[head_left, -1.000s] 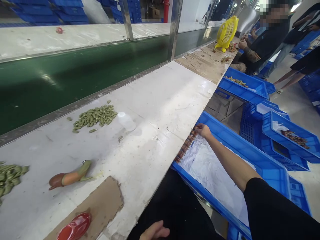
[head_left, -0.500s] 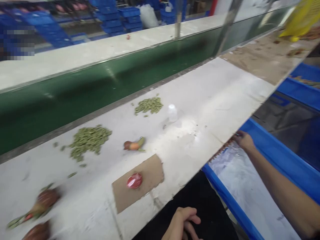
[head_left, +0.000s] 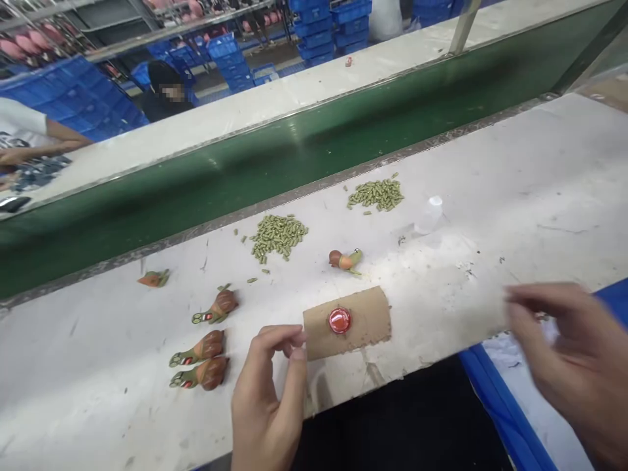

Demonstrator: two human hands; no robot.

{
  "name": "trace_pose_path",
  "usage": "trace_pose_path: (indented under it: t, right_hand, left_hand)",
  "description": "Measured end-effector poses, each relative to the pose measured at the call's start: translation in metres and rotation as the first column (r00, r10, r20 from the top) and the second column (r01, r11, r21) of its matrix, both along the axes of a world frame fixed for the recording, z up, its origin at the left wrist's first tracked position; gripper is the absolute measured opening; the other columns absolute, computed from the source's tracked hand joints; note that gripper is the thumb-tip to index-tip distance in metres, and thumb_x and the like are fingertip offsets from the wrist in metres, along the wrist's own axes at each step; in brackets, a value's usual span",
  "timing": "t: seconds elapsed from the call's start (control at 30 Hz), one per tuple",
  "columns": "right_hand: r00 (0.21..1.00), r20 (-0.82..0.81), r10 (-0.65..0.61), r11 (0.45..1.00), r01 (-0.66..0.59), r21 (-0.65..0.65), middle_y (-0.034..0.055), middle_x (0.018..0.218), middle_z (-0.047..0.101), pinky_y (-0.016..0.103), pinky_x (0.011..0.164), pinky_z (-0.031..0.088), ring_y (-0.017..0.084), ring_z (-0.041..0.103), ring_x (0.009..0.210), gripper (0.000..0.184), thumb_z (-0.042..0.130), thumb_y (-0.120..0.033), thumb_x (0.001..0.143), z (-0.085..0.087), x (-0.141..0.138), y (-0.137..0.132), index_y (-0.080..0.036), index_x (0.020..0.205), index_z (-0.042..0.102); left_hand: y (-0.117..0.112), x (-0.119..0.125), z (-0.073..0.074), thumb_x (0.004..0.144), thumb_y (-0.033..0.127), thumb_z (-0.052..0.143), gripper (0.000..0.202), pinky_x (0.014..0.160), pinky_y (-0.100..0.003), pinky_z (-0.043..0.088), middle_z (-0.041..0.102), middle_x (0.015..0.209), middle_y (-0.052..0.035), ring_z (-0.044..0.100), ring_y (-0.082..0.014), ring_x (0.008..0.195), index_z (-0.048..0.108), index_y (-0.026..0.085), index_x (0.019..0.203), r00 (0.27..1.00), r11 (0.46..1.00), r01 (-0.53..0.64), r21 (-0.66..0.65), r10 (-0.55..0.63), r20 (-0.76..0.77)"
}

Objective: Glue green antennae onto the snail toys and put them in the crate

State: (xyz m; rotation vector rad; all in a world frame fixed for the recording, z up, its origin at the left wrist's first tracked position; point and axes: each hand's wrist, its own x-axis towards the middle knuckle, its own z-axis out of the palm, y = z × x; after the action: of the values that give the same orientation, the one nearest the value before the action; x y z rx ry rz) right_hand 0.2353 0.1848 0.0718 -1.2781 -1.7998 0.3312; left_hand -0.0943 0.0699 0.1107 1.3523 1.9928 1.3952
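Note:
My left hand (head_left: 269,392) rests at the table's front edge, its fingertips at the lower left corner of a torn cardboard piece (head_left: 367,320). A glossy red round part (head_left: 339,320) lies on that cardboard. My right hand (head_left: 559,353) is blurred with motion above the table's right front edge, and I cannot tell whether it holds anything. To the left lie several moulded brown-and-green figures (head_left: 214,306), and a smaller orange-and-green figure (head_left: 346,260) sits above the cardboard. Two piles of green pellets (head_left: 277,237) (head_left: 375,195) are spread farther back.
The white work table (head_left: 98,379) runs across the view, with a clear plastic bottle (head_left: 429,214) on it. A green conveyor belt (head_left: 245,157) lies behind it. A blue crate (head_left: 505,399) with white lining sits below the right edge. Beyond, a person (head_left: 164,91) stands among stacked blue crates (head_left: 314,26).
The view has swung left along the table. My right hand has left the row of small pieces at the crate rim and come back over the table edge. My left hand has risen beside the cardboard.

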Motion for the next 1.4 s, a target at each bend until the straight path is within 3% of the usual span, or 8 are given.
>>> trace_pose_path:
  t: [0.23,0.43,0.63,0.77,1.07,1.13,1.3,1.4]
  right_hand:
    - [0.839,0.129,0.528,0.841,-0.496,-0.218,0.0121,0.123,0.075,0.053,0.099,0.055,0.036,0.065,0.116,0.024,0.085,-0.021,0.103,0.033,-0.160,0.068,-0.017,0.126,0.077]
    - [0.785,0.078,0.615,0.768,-0.573,-0.287,0.0057,0.107,0.072,0.038,0.089,0.057,0.024,0.070,0.099,0.023,0.072,0.004,0.097,0.041,-0.197,0.093,-0.018,0.105,0.073]
    - [0.305,-0.218,0.927,0.311,-0.950,-0.010,0.0103,0.133,0.065,0.033,0.097,0.063,0.020,0.071,0.114,0.031,0.062,0.001,0.103,0.071,-0.206,0.046,-0.019,0.122,0.075]
    - [0.235,-0.235,0.943,0.220,-0.971,-0.090,0.0096,0.127,0.067,0.034,0.099,0.062,0.022,0.070,0.118,0.041,0.059,0.003,0.097,0.076,-0.215,0.035,-0.019,0.125,0.079]
    - [0.060,-0.580,0.812,-0.185,-0.917,-0.353,0.0041,0.122,0.083,0.045,0.110,0.062,0.022,0.079,0.116,0.059,0.049,0.005,0.088,0.074,-0.244,0.055,-0.023,0.132,0.077]
    - [0.112,-0.506,0.855,-0.123,-0.905,-0.408,0.0029,0.125,0.083,0.039,0.103,0.065,0.020,0.080,0.111,0.055,0.048,0.007,0.091,0.074,-0.253,0.057,-0.023,0.126,0.078]
    - [0.670,0.062,0.740,0.617,-0.638,-0.462,0.0121,0.127,0.080,0.039,0.093,0.062,0.025,0.078,0.105,0.029,0.058,-0.005,0.106,0.055,-0.286,0.082,-0.018,0.120,0.078]
    - [0.749,0.173,0.640,0.733,-0.527,-0.430,0.0165,0.115,0.078,0.042,0.094,0.057,0.031,0.074,0.106,0.011,0.068,-0.013,0.105,0.036,-0.302,0.098,-0.014,0.109,0.079]
  left_hand:
    - [0.005,0.027,0.006,0.114,0.027,0.065,0.012,0.098,-0.030,0.053,0.073,0.109,-0.0015,0.068,-0.0204,0.109,0.076,0.032,0.118,0.988,0.998,0.044,0.055,-0.052,0.147]
    - [-0.010,0.013,0.005,0.109,0.046,0.076,0.019,0.092,-0.029,0.056,0.075,0.103,-0.0032,0.068,-0.0202,0.099,0.079,0.028,0.112,0.934,0.996,-0.083,-0.036,0.090,0.345]
    - [-0.007,-0.014,0.006,0.102,0.072,0.076,0.055,0.074,-0.030,0.059,0.073,0.095,-0.0076,0.065,-0.0191,0.080,0.080,0.020,0.119,0.548,0.998,-0.002,0.066,-0.054,0.835]
    - [-0.007,-0.015,0.006,0.096,0.052,0.093,0.035,0.075,-0.025,0.058,0.069,0.089,-0.0033,0.060,-0.0150,0.079,0.079,0.020,0.101,0.384,0.989,-0.139,0.047,0.010,0.923]
    - [-0.015,-0.023,-0.004,0.089,0.053,0.098,0.042,0.071,-0.027,0.057,0.076,0.092,-0.0039,0.068,-0.0196,0.085,0.072,0.023,0.100,0.446,0.933,-0.355,0.052,0.121,0.887]
    - [-0.015,-0.024,-0.003,0.090,0.050,0.098,0.040,0.069,-0.026,0.055,0.075,0.094,-0.0031,0.065,-0.0165,0.079,0.073,0.021,0.102,0.448,0.935,-0.350,0.049,0.121,0.886]
    - [-0.016,-0.022,-0.006,0.088,0.044,0.097,0.039,0.075,-0.026,0.053,0.075,0.092,-0.0027,0.062,-0.0146,0.079,0.073,0.020,0.107,0.495,0.946,-0.323,0.021,0.150,0.856]
    - [-0.018,-0.015,-0.010,0.090,0.041,0.094,0.038,0.078,-0.027,0.051,0.076,0.091,-0.0020,0.062,-0.0144,0.079,0.070,0.021,0.111,0.486,0.953,-0.303,-0.002,0.156,0.860]
